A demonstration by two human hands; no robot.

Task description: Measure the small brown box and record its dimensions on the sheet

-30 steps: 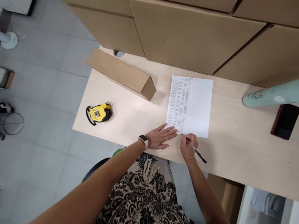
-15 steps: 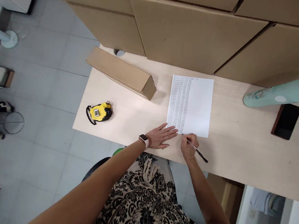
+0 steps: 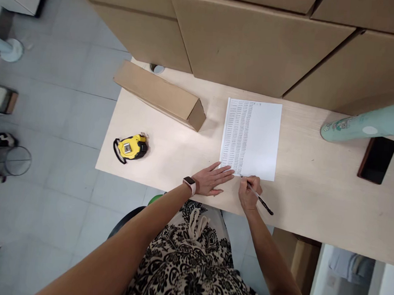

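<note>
In the head view, the printed sheet (image 3: 251, 139) lay on the table (image 3: 316, 198), right of the long cardboard box (image 3: 160, 95). The left hand (image 3: 211, 181) rested flat, fingers spread, touching the sheet's near left corner. The right hand (image 3: 249, 193) gripped a black pen (image 3: 260, 200), tip at the sheet's near edge.

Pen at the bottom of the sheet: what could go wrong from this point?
1. The pen in the right hand has its tip at the near edge of the sheet; a stroke might run off onto the table.
2. The left hand lies flat with only its fingertips at the sheet's near-left corner, so the sheet could pivot.
3. The bottle is close beside the phone; a wide arm sweep might knock it over.
</note>
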